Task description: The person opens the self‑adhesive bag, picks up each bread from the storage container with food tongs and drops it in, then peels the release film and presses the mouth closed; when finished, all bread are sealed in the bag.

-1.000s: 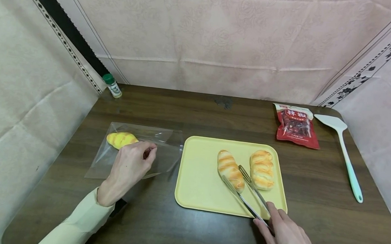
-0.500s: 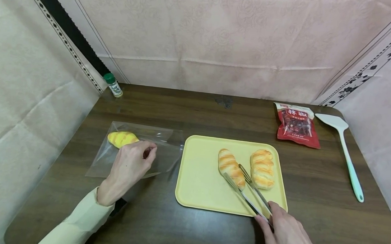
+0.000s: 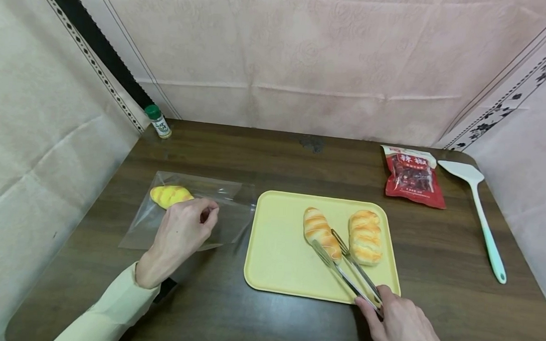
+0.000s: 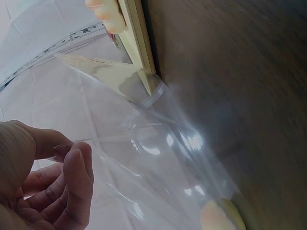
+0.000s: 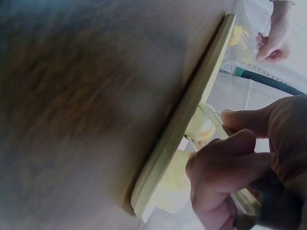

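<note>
My left hand [image 3: 185, 230] pinches the upper film of a clear plastic bag [image 3: 235, 204] between thumb and fingertips. In the left wrist view the film of the bag [image 4: 144, 129] rises from the table toward those fingertips. A yellow bread roll [image 3: 169, 195] lies inside the bag, partly hidden behind the left hand. My right hand [image 3: 400, 323] grips metal tongs [image 3: 347, 278], whose tips straddle the near end of a striped oblong bread roll [image 3: 318, 227]. That roll lies on a pale yellow tray [image 3: 277, 241]. Beside it on the tray is a golden bread roll [image 3: 365, 236].
A red packet [image 3: 414, 178] and a white spatula [image 3: 481, 208] with a mint handle lie at the back right of the dark wooden table [image 3: 273, 160]. A green-capped bottle [image 3: 158, 121] stands at the far left corner. Pale cloth [image 3: 304, 51] hangs behind the table.
The tongs have shifted slightly forward, with their tips closer in around the striped roll. My left hand keeps its pinch on the bag and has barely moved.
</note>
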Demonstrator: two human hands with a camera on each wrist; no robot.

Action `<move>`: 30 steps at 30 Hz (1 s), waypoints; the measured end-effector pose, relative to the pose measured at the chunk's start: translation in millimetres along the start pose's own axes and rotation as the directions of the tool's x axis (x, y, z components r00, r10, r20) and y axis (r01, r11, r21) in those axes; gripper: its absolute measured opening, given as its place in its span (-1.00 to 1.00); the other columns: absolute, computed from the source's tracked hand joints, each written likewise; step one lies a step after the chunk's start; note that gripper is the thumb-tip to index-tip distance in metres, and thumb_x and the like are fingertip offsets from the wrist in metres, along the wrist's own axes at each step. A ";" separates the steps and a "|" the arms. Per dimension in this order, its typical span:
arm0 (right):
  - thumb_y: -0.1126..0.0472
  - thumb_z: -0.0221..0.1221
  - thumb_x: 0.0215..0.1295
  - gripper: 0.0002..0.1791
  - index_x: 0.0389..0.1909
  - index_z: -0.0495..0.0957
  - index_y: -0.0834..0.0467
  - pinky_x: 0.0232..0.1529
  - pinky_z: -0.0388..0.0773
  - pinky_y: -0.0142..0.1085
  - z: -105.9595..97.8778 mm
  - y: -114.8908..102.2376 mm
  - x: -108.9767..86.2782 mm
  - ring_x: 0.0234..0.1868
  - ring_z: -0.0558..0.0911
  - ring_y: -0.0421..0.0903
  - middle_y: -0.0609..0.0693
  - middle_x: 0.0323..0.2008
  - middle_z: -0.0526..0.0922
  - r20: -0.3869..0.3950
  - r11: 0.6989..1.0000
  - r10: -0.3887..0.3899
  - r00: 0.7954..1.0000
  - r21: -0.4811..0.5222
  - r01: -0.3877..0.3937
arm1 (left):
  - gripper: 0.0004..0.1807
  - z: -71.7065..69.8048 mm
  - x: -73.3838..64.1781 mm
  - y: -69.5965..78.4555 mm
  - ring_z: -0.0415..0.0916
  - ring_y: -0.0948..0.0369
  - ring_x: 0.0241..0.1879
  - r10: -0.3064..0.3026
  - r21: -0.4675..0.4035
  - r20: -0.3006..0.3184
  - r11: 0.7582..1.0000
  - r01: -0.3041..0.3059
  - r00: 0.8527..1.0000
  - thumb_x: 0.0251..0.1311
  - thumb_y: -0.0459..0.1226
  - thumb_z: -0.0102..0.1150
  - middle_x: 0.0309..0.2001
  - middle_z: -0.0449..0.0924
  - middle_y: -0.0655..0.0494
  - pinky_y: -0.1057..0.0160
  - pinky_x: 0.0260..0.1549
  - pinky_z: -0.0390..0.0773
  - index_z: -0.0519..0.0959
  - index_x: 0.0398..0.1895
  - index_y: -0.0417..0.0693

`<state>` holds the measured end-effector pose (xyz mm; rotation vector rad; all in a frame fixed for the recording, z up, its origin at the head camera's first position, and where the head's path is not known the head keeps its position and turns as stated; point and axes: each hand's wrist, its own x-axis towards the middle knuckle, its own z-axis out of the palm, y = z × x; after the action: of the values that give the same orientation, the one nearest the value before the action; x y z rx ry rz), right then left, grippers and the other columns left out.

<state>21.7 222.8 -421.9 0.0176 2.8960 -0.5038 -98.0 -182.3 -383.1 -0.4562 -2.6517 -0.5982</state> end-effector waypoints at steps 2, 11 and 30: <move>-0.10 0.35 0.49 -0.63 -0.26 0.52 0.12 -0.53 0.29 -0.21 0.0 0.5 0.0 -0.60 0.36 -0.14 -0.12 -0.66 0.33 -0.014 1.000 -0.007 1.000 -0.010 0.007 | -0.95 -0.2 -0.3 0.3 0.44 0.25 -0.59 -0.010 -0.003 0.008 1.000 0.010 1.000 0.24 -0.49 0.40 -0.49 0.73 -0.03 0.27 -0.51 0.59 0.79 -0.35 -0.23; -0.11 0.32 0.52 -0.63 -0.24 0.51 0.09 -0.53 0.29 -0.19 -4.2 2.3 2.5 -0.59 0.36 -0.12 -0.12 -0.66 0.34 -0.007 1.000 -0.004 1.000 -0.025 0.004 | -0.95 -0.7 -0.1 0.4 0.45 0.25 -0.57 -0.029 -0.010 0.023 1.000 0.029 0.999 0.26 -0.47 0.39 -0.47 0.75 -0.02 0.27 -0.50 0.59 0.79 -0.34 -0.23; -0.14 0.33 0.51 -0.61 -0.32 0.46 0.03 -0.54 0.24 -0.25 -9.6 -7.1 4.9 -0.62 0.33 -0.15 -0.12 -0.67 0.30 -0.002 0.999 -0.013 1.000 -0.041 0.013 | -0.94 0.8 -4.0 -0.1 0.44 0.30 -0.57 0.004 0.017 0.001 1.000 -0.004 1.000 0.20 -0.48 0.45 -0.50 0.73 0.03 0.28 -0.52 0.54 0.80 -0.38 -0.18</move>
<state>14.6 219.2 -411.6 -0.0069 2.9098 -0.4467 -94.7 -182.9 -385.5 -0.4565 -2.6546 -0.5742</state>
